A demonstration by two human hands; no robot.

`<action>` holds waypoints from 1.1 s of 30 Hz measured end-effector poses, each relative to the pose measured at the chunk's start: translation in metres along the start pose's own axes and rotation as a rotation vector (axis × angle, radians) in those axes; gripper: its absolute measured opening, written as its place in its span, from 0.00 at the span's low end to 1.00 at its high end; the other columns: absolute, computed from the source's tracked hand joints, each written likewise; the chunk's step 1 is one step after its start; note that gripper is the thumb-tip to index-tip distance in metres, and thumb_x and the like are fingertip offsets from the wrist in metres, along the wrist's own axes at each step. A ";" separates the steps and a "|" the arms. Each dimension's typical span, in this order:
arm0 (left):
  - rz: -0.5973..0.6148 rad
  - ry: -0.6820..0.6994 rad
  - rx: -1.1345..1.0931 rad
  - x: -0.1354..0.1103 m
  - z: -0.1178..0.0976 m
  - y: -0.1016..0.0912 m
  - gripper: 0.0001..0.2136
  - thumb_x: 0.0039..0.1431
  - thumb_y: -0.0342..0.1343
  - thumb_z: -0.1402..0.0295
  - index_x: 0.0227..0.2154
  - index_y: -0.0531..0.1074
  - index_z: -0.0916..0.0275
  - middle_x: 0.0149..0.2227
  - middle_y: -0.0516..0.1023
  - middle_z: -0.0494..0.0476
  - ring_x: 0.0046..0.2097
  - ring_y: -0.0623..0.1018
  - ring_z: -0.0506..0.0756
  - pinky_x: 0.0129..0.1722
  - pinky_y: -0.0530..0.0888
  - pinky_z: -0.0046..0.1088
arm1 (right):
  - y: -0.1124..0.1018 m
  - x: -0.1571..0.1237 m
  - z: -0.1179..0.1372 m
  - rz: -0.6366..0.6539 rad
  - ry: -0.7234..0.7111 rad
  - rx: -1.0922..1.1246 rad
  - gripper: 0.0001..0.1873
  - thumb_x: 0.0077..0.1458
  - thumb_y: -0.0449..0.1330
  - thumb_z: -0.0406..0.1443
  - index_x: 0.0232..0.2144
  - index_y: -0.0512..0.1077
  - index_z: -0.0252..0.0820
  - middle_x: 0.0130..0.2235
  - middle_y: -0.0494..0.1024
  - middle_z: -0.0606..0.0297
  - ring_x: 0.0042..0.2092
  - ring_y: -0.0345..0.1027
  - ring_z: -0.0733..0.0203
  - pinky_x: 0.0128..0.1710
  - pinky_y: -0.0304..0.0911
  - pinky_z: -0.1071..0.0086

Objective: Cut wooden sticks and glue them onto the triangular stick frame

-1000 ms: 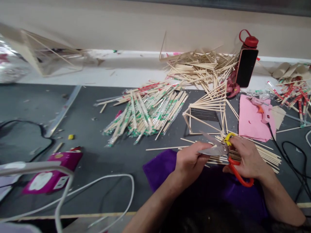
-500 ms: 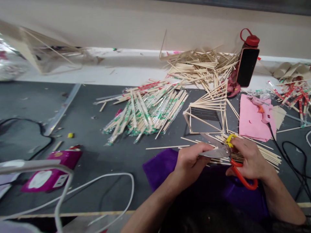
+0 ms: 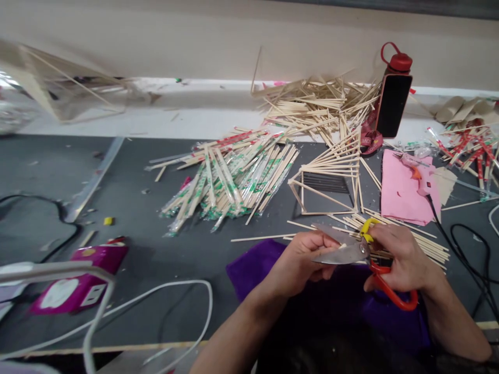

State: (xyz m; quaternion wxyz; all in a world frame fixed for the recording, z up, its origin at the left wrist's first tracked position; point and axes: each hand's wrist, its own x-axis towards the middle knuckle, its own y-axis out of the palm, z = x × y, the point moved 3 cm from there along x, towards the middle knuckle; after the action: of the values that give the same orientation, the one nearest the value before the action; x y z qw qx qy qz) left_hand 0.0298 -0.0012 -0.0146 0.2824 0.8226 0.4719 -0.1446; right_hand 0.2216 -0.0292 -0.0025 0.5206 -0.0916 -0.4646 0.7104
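I see scissors (image 3: 333, 255) at work over the purple cloth (image 3: 249, 267).
My right hand (image 3: 397, 254) is curled tight round the scissors' handles, blades a little apart. My left hand (image 3: 302, 257) pinches a small stick bit (image 3: 343, 247) between the blades, just above the purple cloth's far edge.

It was a craft workshop: beyond the left hand (image 3: 302, 257) the worktop (image 3: 156, 249) carried heaps of wrapped chopsticks (image 3: 230, 179) and bare sticks (image 3: 315, 106), and beyond the right hand (image 3: 397, 257) a stick frame (image 3: 331, 176) and glue gun (image 3: 419, 174).
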 end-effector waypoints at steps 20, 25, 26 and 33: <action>-0.451 0.674 0.765 -0.004 -0.014 -0.009 0.08 0.55 0.55 0.69 0.27 0.80 0.58 0.30 0.83 0.51 0.31 0.81 0.53 0.36 0.75 0.23 | 0.007 0.006 0.006 -0.055 0.147 -0.208 0.21 0.50 0.59 0.53 0.33 0.65 0.41 0.27 0.73 0.60 0.27 0.66 0.56 0.26 0.58 0.64; -0.474 0.736 0.876 -0.005 -0.011 -0.005 0.07 0.55 0.56 0.71 0.29 0.80 0.57 0.30 0.84 0.51 0.32 0.82 0.53 0.35 0.75 0.22 | 0.010 0.004 0.005 -0.024 0.161 -0.203 0.26 0.49 0.61 0.54 0.38 0.66 0.37 0.34 0.75 0.53 0.32 0.69 0.49 0.30 0.63 0.59; -0.469 0.763 0.887 -0.005 -0.010 -0.003 0.07 0.55 0.56 0.72 0.30 0.80 0.57 0.30 0.83 0.51 0.31 0.82 0.52 0.34 0.74 0.21 | 0.011 0.003 0.005 -0.019 0.164 -0.201 0.28 0.48 0.61 0.54 0.40 0.66 0.36 0.36 0.76 0.51 0.34 0.70 0.48 0.32 0.65 0.58; -0.453 0.917 0.884 -0.007 -0.007 0.003 0.07 0.57 0.56 0.72 0.30 0.80 0.58 0.28 0.83 0.51 0.29 0.81 0.50 0.31 0.73 0.20 | 0.012 0.001 0.003 -0.035 0.152 -0.160 0.32 0.47 0.63 0.54 0.45 0.63 0.37 0.40 0.75 0.50 0.39 0.70 0.46 0.37 0.66 0.55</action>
State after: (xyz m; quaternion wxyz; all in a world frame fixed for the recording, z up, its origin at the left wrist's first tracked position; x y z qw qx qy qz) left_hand 0.0288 -0.0033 -0.0049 -0.3468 0.7196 0.6014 -0.0161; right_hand 0.2114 -0.0302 -0.0089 0.5575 -0.1785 -0.4807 0.6529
